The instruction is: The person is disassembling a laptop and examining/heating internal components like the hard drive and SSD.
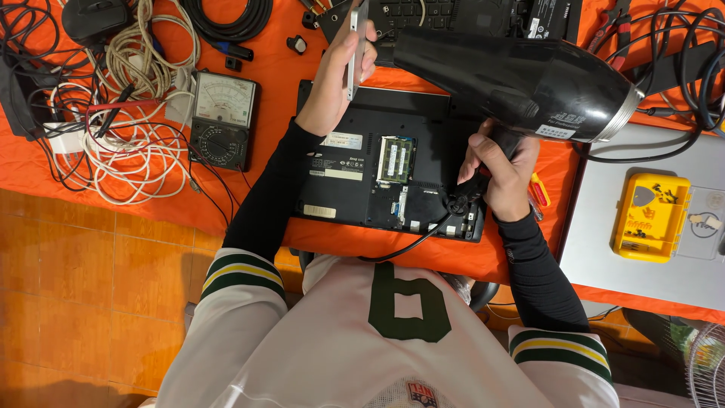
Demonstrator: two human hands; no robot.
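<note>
Lying upside down near the front edge of the orange-covered bench, the black laptop [389, 162] has its back cover off, parts showing. Right hand [502, 170] is wrapped tight on the big black hair dryer [521, 79]; left hand [340, 72] pinches a thin silver flat part [358, 41], raised

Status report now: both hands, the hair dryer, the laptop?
Left hand grips thin silver part. Right hand holds black hair dryer over opened laptop. Dryer cord trails off table edge.
</note>
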